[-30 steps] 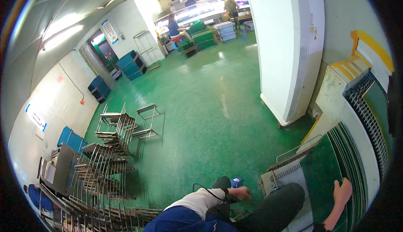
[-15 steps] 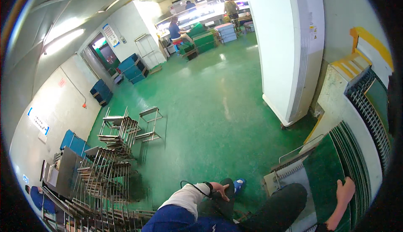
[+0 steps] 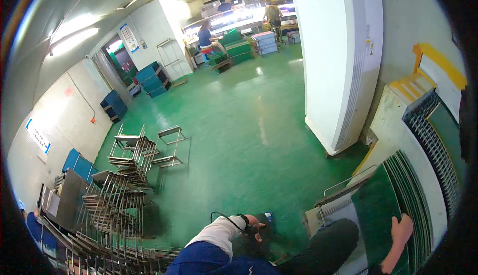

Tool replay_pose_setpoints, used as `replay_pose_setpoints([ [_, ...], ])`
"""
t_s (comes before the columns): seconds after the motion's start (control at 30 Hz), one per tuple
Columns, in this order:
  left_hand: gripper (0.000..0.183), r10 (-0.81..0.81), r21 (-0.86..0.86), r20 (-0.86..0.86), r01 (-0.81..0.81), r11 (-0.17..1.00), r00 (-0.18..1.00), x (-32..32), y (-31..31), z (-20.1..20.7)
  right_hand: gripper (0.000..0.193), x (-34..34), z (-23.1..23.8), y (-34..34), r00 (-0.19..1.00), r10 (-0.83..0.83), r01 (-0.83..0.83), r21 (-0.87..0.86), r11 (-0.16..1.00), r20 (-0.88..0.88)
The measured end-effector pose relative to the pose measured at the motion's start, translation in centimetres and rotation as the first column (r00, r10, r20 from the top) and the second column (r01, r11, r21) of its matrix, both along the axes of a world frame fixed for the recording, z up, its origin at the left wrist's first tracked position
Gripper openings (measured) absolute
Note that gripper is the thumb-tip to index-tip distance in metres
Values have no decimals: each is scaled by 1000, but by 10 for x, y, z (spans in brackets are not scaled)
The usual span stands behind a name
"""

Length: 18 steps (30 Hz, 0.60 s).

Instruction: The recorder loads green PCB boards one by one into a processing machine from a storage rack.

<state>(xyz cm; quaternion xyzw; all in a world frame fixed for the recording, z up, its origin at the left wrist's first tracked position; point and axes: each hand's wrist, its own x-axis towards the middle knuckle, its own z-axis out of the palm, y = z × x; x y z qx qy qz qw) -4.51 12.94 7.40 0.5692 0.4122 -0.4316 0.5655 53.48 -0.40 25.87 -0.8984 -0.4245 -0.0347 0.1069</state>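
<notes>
My right hand is at the edge of a dark green flat board, its fingers closed on that edge. The board stands in front of a row of several similar green boards, which lean upright close together. Beside my dark-trousered leg, my left hand hangs low with its fingers apart and holds nothing. A dark band and a black cable are at the left wrist.
A metal rack with a wire frame holds the boards. A tall white cabinet stands beyond it. Stacked metal stands crowd the left; a single stand is beside them. Two people work by the far lit bench, near green crates.
The whole view has shifted slightly, the boards and rack lying a little further left and lower. My right hand stays at the board's edge. My left hand still hangs by my leg.
</notes>
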Motion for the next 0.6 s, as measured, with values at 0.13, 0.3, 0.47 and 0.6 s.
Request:
replay_pose_setpoints([
  [0.13,135,-9,5,-10,9,1000,1000,-1,3,-14,49,2,1,1,1000,-2,2,-9,1000,-27],
  [0.3,134,-8,6,-13,8,1000,1000,0,3,-30,48,0,2,2,1000,-21,21,-13,1000,-19],
  [0.47,134,-8,13,-13,8,1000,1000,0,5,-44,49,5,-4,1,1000,-14,14,-22,1000,16],
  [0.6,133,-1,14,-17,1,1000,1000,-1,5,-50,50,1,1,2,1000,-24,24,-23,999,9],
])
